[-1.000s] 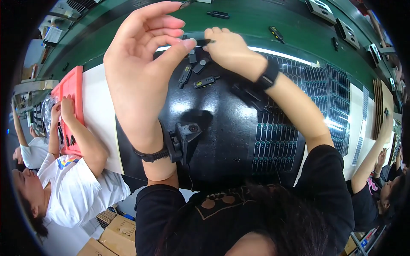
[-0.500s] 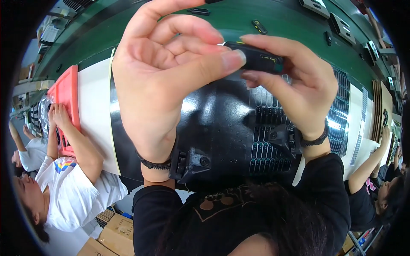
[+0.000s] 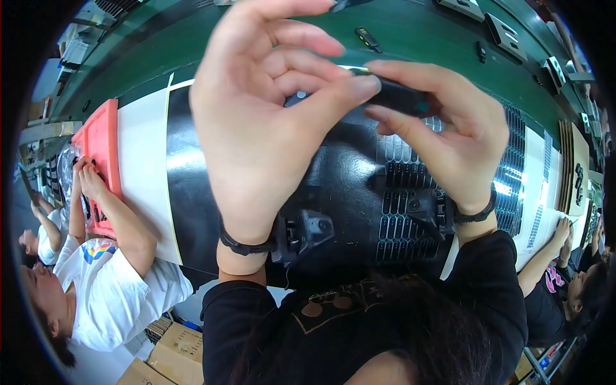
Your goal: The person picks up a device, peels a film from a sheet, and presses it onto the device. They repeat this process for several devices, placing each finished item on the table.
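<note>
Above the work table, a small black oblong device (image 3: 403,98) with a teal spot at one end is held up in front of me, slightly blurred. My right hand (image 3: 459,125) pinches its right end between thumb and fingers. The thumb of my left hand (image 3: 269,109) presses on the device's left end, its lower fingers curled behind and index finger stretched above. A dark object (image 3: 350,5) shows by that index fingertip at the top edge; I cannot tell whether it is held. Below lies a black mat (image 3: 340,212) with a sheet of oblong black pieces (image 3: 405,247) in rows.
Similar black devices (image 3: 367,38) lie on the green surface beyond. Further sheets (image 3: 510,170) lie to the right. At left, a co-worker in a white shirt (image 3: 115,289) reaches into a red tray (image 3: 110,144). Another person in black (image 3: 545,295) sits right. Cardboard boxes (image 3: 176,350) stand lower left.
My left hand has shifted right, its thumb further along the device. The device is tilted a little differently. On the green surface, the loose devices have shifted left.
</note>
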The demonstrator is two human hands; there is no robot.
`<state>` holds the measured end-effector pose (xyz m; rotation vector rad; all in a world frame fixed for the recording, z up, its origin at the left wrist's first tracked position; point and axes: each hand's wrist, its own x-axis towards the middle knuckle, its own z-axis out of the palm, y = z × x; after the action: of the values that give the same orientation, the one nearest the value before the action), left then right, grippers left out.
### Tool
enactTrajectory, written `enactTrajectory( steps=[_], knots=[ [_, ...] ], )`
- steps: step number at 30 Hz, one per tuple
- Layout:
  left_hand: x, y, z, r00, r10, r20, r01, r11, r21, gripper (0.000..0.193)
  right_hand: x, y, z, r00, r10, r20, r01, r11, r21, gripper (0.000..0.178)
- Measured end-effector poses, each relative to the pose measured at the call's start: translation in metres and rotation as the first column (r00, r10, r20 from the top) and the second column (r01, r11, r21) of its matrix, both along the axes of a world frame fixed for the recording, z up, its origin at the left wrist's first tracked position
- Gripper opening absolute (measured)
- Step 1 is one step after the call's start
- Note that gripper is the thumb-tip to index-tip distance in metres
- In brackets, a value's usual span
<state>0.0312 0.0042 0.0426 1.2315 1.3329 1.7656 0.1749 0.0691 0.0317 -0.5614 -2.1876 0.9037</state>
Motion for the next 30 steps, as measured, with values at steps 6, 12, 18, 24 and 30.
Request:
enactTrajectory(
  steps=[6, 12, 18, 24, 30],
  knots=[
    [-0.01, 0.011, -0.014, 0.971, -0.218, 0.101, 0.23, 0.965, -0.128, 0.045, -0.001, 0.004, -0.005, 0.998, 0.0, -0.067, -0.01, 0.989, -0.15, 0.027],
    [0.002, 0.015, -0.031, 0.972, -0.192, 0.138, 0.205, 0.975, -0.086, 0.044, 0.002, 0.007, -0.011, 0.996, -0.019, -0.088, -0.015, 0.925, -0.38, 0.022],
    [-0.003, 0.02, -0.033, 0.984, -0.177, 0.018, 0.178, 0.97, -0.165, 0.045, 0.002, 0.02, -0.018, 0.993, 0.04, -0.114, -0.093, 0.856, -0.508, 0.021],
    [-0.03, 0.031, -0.046, 0.9, 0.181, -0.397, -0.219, 0.974, -0.054, 0.037, -0.025, 0.099, -0.049, 0.98, 0.183, 0.076, -0.101, 0.79, -0.605, 0.025],
    [-0.05, 0.014, -0.025, 0.823, 0.348, -0.448, -0.414, 0.909, -0.055, 0.023, -0.081, 0.155, -0.1, 0.919, -0.033, 0.393, -0.24, 0.745, 0.622, 0.035]
  ],
)
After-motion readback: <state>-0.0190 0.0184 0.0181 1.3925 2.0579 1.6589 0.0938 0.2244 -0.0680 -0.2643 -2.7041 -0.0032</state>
